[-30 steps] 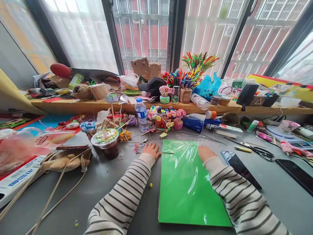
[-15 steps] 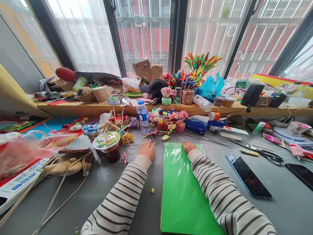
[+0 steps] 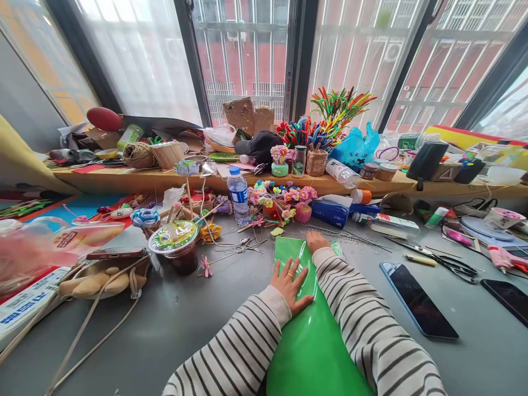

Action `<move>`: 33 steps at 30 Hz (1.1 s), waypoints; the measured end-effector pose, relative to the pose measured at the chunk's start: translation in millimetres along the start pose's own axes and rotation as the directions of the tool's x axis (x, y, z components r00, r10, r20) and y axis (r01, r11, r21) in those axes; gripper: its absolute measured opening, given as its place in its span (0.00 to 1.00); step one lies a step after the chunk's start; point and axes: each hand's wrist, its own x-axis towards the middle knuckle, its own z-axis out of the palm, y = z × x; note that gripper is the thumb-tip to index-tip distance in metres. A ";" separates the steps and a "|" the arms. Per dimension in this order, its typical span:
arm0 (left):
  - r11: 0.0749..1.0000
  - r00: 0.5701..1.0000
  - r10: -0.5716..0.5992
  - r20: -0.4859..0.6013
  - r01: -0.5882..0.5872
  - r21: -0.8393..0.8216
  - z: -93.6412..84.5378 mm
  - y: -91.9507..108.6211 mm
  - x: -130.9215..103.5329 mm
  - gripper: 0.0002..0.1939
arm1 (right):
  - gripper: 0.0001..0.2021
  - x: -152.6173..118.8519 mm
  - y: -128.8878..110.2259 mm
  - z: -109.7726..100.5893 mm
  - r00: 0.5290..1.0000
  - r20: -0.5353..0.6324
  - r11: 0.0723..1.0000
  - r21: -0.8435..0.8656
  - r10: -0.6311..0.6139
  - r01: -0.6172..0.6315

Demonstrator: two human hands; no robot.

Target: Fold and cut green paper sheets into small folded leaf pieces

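Observation:
A green sheet in a clear, glossy plastic sleeve [image 3: 317, 346] lies lengthwise in front of me on the grey table, its near part bowed. My left hand [image 3: 291, 283] rests flat on its upper half, fingers spread, a ring on one finger. At the sleeve's far edge, my right hand [image 3: 317, 241] is closed with the fingers curled on the plastic; its fingertips are partly hidden. Left of the sleeve are small scissors [image 3: 243, 247] and a pink flower on a wire stem [image 3: 206, 267].
A lidded drink cup [image 3: 175, 250] and a water bottle [image 3: 238, 195] stand at the left. Craft flowers [image 3: 284, 198] and thin wires [image 3: 355, 236] lie beyond the sleeve. On the right are a phone [image 3: 416, 300], black-handled scissors [image 3: 457, 265] and a pink glue gun [image 3: 501, 256].
My left hand has moved right and nearer, from the table beside the wires onto the green sleeve. The sleeve's near part now bows. My right hand stays at the far edge.

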 end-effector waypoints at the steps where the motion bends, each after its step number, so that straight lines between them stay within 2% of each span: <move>1: 1.000 1.000 -0.013 0.000 0.013 0.005 -0.3 0.6 0.2 0.34 | 0.13 2.3 0.2 -1.4 1.000 0.029 1.000 0.003 0.004 -0.004; 7: 0.999 0.999 -0.037 -0.007 0.037 -0.001 1.1 3.2 1.3 0.34 | 0.12 -4.2 17.7 -10.8 0.986 0.167 1.000 0.014 0.016 -0.019; 12: 0.999 0.999 -0.032 -0.008 0.032 -0.021 -1.4 2.0 0.6 0.33 | 0.11 -12.8 38.0 -21.1 0.978 0.206 1.000 0.013 0.025 -0.028; 17: 0.999 1.000 0.015 0.015 -0.014 -0.045 -6.3 0.5 -1.3 0.33 | 0.12 1.1 41.1 -32.2 0.979 0.202 0.999 0.022 0.029 -0.034; 22: 0.999 1.000 -0.026 0.007 0.027 -0.024 -5.0 1.7 -0.8 0.33 | 0.12 4.6 38.0 -33.0 0.971 0.232 0.997 0.043 0.056 -0.068; 29: 0.999 1.000 -0.022 -0.010 0.022 -0.031 -2.9 2.0 -0.2 0.32 | 0.12 8.8 34.9 -27.6 0.938 0.331 0.978 0.207 -0.099 0.030; 33: 0.999 1.000 -0.028 -0.012 0.028 -0.034 -4.1 2.3 -1.2 0.32 | 0.12 21.1 38.1 -29.2 0.889 0.413 0.948 0.309 -0.200 0.070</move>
